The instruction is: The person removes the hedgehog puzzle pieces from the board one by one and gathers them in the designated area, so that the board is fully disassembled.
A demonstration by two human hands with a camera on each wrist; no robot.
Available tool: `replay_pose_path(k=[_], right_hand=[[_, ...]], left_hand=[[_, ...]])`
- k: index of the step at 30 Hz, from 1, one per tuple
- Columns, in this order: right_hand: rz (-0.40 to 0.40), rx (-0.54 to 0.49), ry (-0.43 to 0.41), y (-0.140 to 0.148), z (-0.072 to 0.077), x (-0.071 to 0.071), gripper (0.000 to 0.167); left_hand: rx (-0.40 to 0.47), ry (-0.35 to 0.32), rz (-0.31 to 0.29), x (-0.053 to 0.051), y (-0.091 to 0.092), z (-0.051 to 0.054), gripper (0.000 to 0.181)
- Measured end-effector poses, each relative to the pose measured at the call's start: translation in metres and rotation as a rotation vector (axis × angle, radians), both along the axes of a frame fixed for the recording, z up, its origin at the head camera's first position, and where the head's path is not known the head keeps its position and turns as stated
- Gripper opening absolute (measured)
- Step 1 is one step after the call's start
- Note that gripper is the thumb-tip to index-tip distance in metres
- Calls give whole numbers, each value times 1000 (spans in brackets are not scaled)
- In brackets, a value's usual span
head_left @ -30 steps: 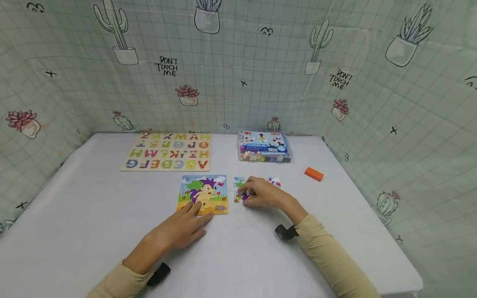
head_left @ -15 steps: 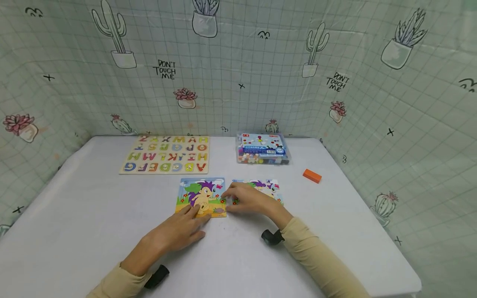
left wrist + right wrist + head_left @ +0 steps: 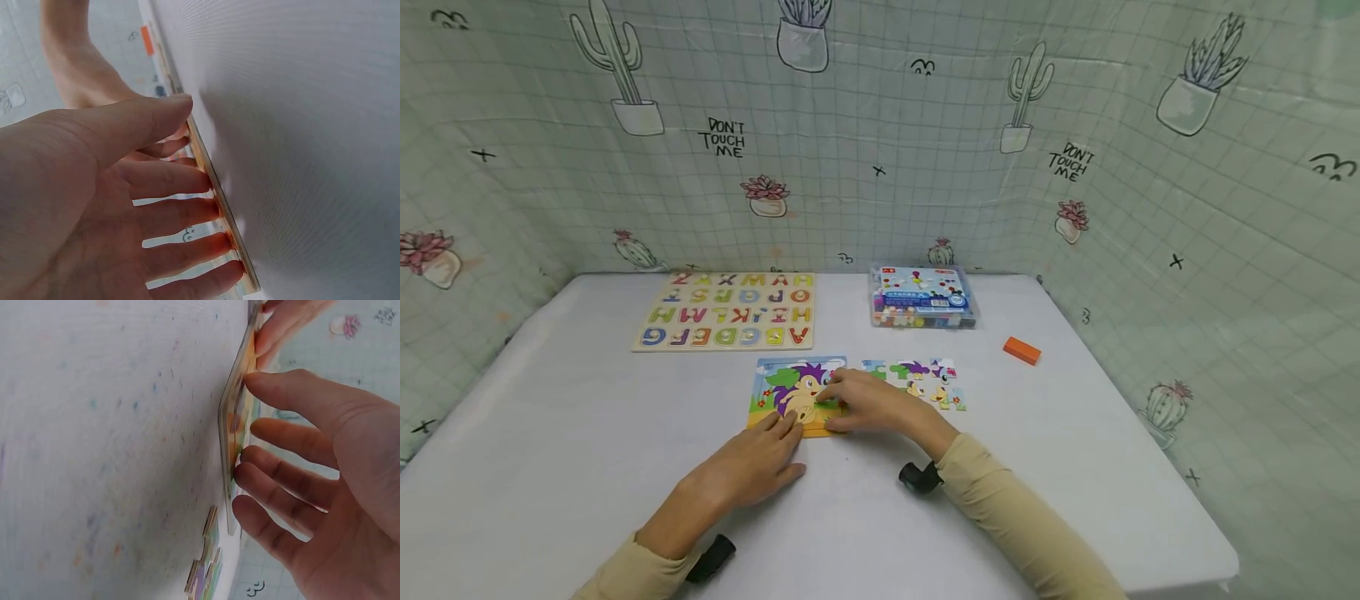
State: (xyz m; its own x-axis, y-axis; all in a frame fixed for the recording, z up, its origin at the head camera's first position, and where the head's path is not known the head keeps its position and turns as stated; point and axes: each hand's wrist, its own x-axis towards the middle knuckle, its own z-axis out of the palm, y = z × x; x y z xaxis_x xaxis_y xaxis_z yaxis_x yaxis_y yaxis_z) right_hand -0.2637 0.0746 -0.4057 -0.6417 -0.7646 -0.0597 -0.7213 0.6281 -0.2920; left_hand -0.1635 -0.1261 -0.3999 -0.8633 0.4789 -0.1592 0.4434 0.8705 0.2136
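Note:
The square hedgehog picture board point(image 3: 766, 382) lies flat on the table. Along its near edge rests my left hand point(image 3: 741, 468), fingers extended and fingertips touching; the left wrist view shows these fingertips against the board's edge point(image 3: 232, 215). Over the board's right part is my right hand point(image 3: 880, 406), covering some of the picture. In the right wrist view its thumb and fingers are apart and loosely bent, with fingertips at the board point(image 3: 230, 431), and no piece shows between them. Loose picture pieces point(image 3: 942, 397) lie right of the board, partly behind my right hand.
Behind the board on the left lies a wooden alphabet board point(image 3: 724, 317). A clear plastic case point(image 3: 922, 296) with small colourful parts stands at the back, and an orange block point(image 3: 1022, 351) is to the right. Patterned cloth point(image 3: 880, 225) hangs behind the table.
My right hand has moved left from the loose pieces onto the board, uncovering more of those pieces. My left hand has stayed on the board's near edge. The head view has shifted slightly.

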Motion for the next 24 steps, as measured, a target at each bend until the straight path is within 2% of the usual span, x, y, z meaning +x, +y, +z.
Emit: replay_pose_path(k=[6, 13, 24], right_hand=[[-44, 8, -6, -4, 0, 2, 43], [-40, 35, 13, -6, -1, 2, 41], [-72, 41, -26, -6, 0, 1, 36]], left_hand=[[9, 0, -10, 0, 0, 2, 60], [11, -4, -3, 1, -2, 1, 60], [20, 8, -16, 0, -2, 2, 58]])
